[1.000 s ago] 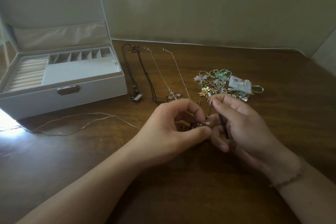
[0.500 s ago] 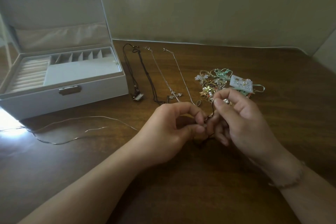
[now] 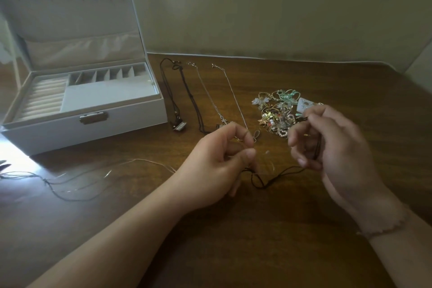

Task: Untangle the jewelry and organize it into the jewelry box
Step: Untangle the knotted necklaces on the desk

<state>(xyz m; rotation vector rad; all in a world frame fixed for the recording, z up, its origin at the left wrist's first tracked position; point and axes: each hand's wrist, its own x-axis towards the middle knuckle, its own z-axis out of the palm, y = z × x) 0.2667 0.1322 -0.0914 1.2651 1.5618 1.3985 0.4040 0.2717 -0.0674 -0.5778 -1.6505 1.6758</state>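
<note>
A thin dark cord necklace (image 3: 275, 174) hangs slack between my two hands above the wooden table. My left hand (image 3: 217, 161) pinches one end between thumb and forefinger. My right hand (image 3: 332, 142), blurred by motion, grips the other end with curled fingers. Behind my right hand lies a tangled pile of jewelry (image 3: 278, 112) with gold, pearl and mint-green pieces. The white jewelry box (image 3: 88, 121) stands open at the left, its ring rolls and small compartments showing. Two dark cord necklaces (image 3: 177, 100) and two silver chains (image 3: 222, 100) lie straightened beside the box.
A fine silver chain (image 3: 77, 177) sprawls loose on the table in front of the box. A wall runs close behind the table's far edge. Bright glare falls on the table at the far left.
My hands have drawn apart, the right one moving right and up. The dark cord that was bunched between my fingertips now stretches out between them.
</note>
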